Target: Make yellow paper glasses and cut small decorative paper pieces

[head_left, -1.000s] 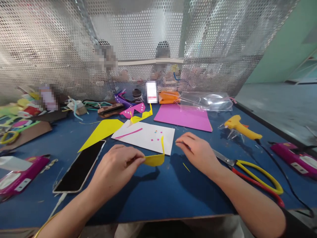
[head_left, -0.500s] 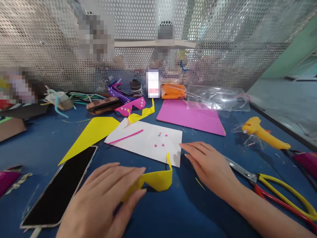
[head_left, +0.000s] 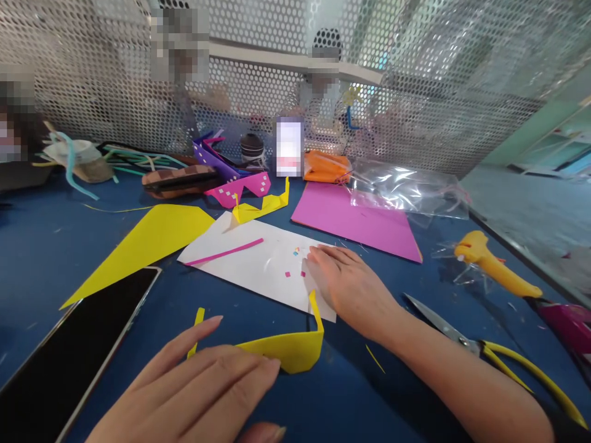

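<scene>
My left hand (head_left: 203, 394) lies flat, fingers together, pressing down on the left part of yellow paper glasses (head_left: 286, 347) on the blue table (head_left: 55, 246). One yellow arm sticks up at the right end, another by my index finger. My right hand (head_left: 348, 286) rests on the right edge of a white sheet (head_left: 249, 267), fingertips next to several tiny pink paper squares (head_left: 295, 263). A thin pink strip (head_left: 224, 252) lies on the same sheet.
A dark phone (head_left: 69, 357) lies at the left, scissors (head_left: 489, 351) and a yellow glue gun (head_left: 494, 264) at the right. Behind are a yellow paper triangle (head_left: 143, 243), a pink sheet (head_left: 360, 218), other paper glasses (head_left: 240, 187), a plastic bag (head_left: 406, 187) and a mesh screen (head_left: 438, 86).
My left hand has set the yellow glasses down flat and now presses on them. My right hand slid left onto the white sheet toward the pink squares. The view has tilted closer to the table.
</scene>
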### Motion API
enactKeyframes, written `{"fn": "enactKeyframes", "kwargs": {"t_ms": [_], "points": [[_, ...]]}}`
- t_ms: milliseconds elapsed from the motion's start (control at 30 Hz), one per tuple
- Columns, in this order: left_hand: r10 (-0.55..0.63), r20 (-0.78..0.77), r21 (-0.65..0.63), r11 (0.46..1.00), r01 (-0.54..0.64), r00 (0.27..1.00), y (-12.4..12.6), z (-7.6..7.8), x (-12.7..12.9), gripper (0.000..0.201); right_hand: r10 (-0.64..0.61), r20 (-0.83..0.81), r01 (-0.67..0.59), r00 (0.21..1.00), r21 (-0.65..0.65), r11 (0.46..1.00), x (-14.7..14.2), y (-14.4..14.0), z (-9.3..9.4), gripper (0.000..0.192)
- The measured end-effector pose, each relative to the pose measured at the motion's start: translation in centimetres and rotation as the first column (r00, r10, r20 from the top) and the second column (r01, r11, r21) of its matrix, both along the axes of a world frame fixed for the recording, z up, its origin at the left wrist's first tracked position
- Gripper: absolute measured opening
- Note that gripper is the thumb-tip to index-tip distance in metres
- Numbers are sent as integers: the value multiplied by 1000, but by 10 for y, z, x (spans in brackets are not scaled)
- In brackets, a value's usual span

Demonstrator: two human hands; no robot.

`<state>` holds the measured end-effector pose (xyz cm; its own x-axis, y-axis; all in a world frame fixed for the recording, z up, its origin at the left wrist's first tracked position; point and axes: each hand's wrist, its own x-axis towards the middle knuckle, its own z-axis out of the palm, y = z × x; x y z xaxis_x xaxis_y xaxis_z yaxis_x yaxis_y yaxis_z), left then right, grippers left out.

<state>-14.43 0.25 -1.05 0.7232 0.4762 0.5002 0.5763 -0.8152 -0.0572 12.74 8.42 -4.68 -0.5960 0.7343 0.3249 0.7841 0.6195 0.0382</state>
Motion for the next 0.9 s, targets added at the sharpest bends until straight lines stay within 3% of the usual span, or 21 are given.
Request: {"fn": "enactKeyframes", "kwargs": {"t_ms": [267,500,900], "points": [[128,20,-24,992,-127,992,-3,-3,7,34,-26,-127,25,992,-15,1000,1,3,7,49],[124,22,-36,992,-123,992,-4,-5,8,34,8,-138,-7,990,11,1000,-2,14,-1,41],[136,42,-80,988,-133,990,-5,-5,9,33,43,-159,-46,986,-13,999,-2,14,8,40]]}}
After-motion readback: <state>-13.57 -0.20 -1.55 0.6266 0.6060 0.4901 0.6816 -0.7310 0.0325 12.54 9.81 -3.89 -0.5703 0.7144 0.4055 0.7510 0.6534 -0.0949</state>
